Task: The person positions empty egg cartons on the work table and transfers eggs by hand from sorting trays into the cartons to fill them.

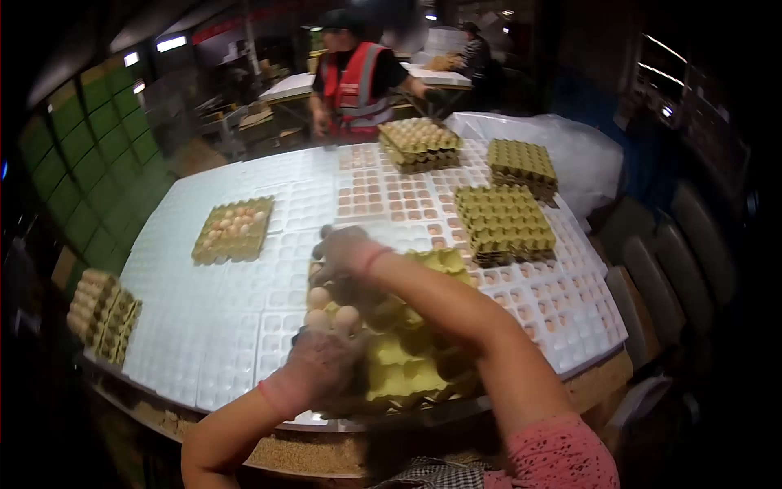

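Observation:
My gloved left hand (324, 363) is at the near edge of the table, its fingers curled against pale brown eggs (347, 319); the motion smears some of its outline. Just beyond it, my gloved right hand (350, 251) reaches across the far left part of a yellow-green pulp egg tray (407, 371). Its fingers are blurred, and whether they hold an egg is unclear. Several cups of this tray show bare at the front. Another egg (318, 297) sits between my two hands. White moulded trays (281, 285) with square pockets lie beneath.
Egg-filled white pockets (562, 297) cover the right side. Stacked pulp trays (505, 224) stand there, with another stack (521, 163) behind and an egg-topped stack (419, 138) farther back. Left are a partly filled tray (234, 231) and a tilted stack (104, 314). A person in a red vest (354, 90) stands opposite.

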{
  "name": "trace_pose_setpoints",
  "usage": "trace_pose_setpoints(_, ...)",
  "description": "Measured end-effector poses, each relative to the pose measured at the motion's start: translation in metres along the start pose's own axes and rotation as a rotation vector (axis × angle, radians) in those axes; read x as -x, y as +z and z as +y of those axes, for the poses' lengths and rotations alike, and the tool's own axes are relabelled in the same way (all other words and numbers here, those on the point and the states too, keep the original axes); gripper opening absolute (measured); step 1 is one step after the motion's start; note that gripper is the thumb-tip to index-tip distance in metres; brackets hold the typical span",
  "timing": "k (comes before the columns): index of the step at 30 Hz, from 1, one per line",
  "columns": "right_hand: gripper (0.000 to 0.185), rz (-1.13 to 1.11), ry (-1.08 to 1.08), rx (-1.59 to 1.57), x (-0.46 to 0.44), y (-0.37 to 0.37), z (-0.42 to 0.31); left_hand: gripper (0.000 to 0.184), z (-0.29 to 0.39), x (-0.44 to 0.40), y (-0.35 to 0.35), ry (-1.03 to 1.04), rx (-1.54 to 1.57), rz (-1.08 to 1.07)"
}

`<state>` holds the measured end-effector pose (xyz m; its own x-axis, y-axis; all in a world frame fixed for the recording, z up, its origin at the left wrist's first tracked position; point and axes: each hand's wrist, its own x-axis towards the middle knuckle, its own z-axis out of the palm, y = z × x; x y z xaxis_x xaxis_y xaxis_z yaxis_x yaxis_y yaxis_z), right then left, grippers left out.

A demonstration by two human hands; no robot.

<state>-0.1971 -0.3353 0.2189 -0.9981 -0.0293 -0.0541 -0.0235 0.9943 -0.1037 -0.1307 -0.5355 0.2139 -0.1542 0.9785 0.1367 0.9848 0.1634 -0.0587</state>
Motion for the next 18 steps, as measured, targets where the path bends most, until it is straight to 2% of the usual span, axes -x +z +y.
trace_pose_setpoints(1, 0.045, -0.044, -0.038, 0.251, -0.008, 0.010, -0.010, 0.040, -0.002, -0.002, 0.000, 0.043, -0.026, 0.038)
trace_pose_setpoints(3, 0.050, 0.092, -0.033, 0.221, -0.026, 0.026, -0.002, 0.041, 0.005, -0.004, -0.016, -0.046, 0.109, -0.061)
trace_pose_setpoints(4, 0.050, 0.090, -0.070, 0.186, -0.015, 0.021, 0.003, 0.044, 0.005, -0.001, -0.014, -0.119, 0.143, -0.021)
trace_pose_setpoints(5, 0.050, 0.145, -0.054, 0.024, -0.002, 0.014, 0.011, 0.050, 0.009, 0.003, -0.021, -0.134, 0.246, 0.084)
trace_pose_setpoints(6, 0.049, 0.287, -0.002, -0.153, 0.024, 0.009, 0.023, 0.054, 0.008, 0.012, -0.021, -0.188, 0.360, 0.118)
trace_pose_setpoints(7, 0.048, 0.434, 0.039, -0.324, 0.049, 0.005, 0.034, 0.054, 0.026, 0.017, -0.039, -0.495, 0.813, 0.045)
trace_pose_setpoints(8, 0.049, 0.550, 0.048, -0.404, 0.083, 0.001, 0.050, 0.058, 0.014, 0.038, -0.030, -0.326, 0.974, 0.031)
trace_pose_setpoints(9, 0.051, 0.665, 0.048, -0.487, 0.126, -0.002, 0.069, 0.089, 0.033, 0.061, -0.028, -0.420, 1.289, 0.010)
trace_pose_setpoints(10, 0.051, 0.725, 0.083, -0.523, 0.172, 0.002, 0.092, 0.089, 0.056, 0.064, -0.025, -0.372, 1.380, 0.051)
trace_pose_setpoints(11, 0.052, 0.786, 0.117, -0.559, 0.219, 0.012, 0.115, 0.088, 0.090, 0.060, -0.030, -0.421, 1.461, 0.027)
trace_pose_setpoints(12, 0.051, 0.866, 0.143, -0.477, 0.258, 0.044, 0.149, 0.084, 0.118, 0.056, -0.018, -0.415, 1.611, 0.020)
trace_pose_setpoints(13, 0.048, 0.735, 0.339, -0.634, 0.309, 0.058, 0.172, 0.081, 0.143, 0.043, -0.005, -0.384, 1.710, -0.086)
trace_pose_setpoints(14, 0.053, 0.750, 0.532, -0.567, 0.351, 0.100, 0.207, 0.081, 0.156, 0.023, 0.021, -0.155, 1.610, -0.160)
trace_pose_setpoints(15, 0.054, 0.716, 0.657, -0.466, 0.398, 0.118, 0.231, 0.083, 0.177, 0.010, 0.048, -0.149, 1.529, -0.211)
trace_pose_setpoints(16, 0.055, 0.725, 0.780, -0.547, 0.435, 0.136, 0.250, 0.077, 0.212, -0.017, 0.060, -0.241, 1.609, -0.241)
trace_pose_setpoints(17, 0.055, 0.685, 0.887, -0.433, 0.459, 0.156, 0.272, 0.063, 0.224, -0.056, 0.068, -0.164, 1.683, -0.370)
trace_pose_setpoints(18, 0.056, 0.635, 0.993, -0.324, 0.484, 0.176, 0.293, 0.067, 0.245, -0.084, 0.095, -0.115, 1.659, -0.402)
